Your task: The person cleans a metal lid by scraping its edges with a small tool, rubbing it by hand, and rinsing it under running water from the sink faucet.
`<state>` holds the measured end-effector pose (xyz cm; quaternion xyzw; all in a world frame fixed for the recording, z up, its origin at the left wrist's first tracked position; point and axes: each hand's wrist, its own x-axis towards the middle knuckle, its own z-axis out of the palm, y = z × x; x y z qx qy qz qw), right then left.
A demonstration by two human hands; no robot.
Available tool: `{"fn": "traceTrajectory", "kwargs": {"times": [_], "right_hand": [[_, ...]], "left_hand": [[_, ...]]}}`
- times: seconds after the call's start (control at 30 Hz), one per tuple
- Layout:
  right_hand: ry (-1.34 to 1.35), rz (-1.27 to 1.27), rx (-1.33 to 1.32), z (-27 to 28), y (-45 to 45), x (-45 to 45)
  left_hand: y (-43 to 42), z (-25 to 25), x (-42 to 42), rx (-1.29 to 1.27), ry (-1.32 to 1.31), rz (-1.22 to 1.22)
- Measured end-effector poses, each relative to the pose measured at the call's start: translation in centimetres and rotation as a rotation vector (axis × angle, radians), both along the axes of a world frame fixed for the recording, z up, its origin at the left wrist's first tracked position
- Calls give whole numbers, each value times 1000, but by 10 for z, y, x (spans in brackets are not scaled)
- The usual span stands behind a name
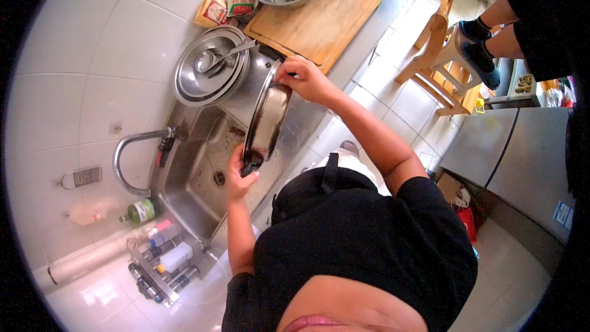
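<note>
A round metal pan or lid (270,117) with a dark rim is held up on its edge, tilted, between both hands beside the sink (212,206). My left hand (241,173) is closed round the black handle at its lower end. At the upper end, my right hand (299,77) pinches the rim between thumb and fingers. Just beyond the pan, nested steel bowls (184,80) rest at the sink's far end, with a ladle (206,61) lying in them. The pan's inner face is mostly hidden.
A wooden cutting board (344,9) lies on the counter near a steel bowl (276,0) with an eggplant. A curved faucet (123,154) reaches over the sink. Bottles stand at lower left. At upper right, another person's feet (479,52) are on a stool.
</note>
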<state>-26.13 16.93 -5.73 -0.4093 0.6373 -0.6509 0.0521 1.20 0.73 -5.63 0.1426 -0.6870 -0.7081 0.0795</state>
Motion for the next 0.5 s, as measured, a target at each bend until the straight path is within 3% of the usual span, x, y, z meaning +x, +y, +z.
{"fn": "traceTrajectory", "kwargs": {"times": [0.17, 0.3, 0.43, 0.5], "right_hand": [[276, 125, 14, 18, -1, 2], [-248, 208, 190, 17, 7, -9], [-227, 257, 267, 16, 1, -17], [-6, 245, 257, 29, -4, -5]], "left_hand": [[-6, -1, -1, -6, -10, 5], [2, 14, -17, 12, 22, -5], [0, 11, -18, 10, 45, 6], [-3, 8, -17, 17, 40, -5]]}}
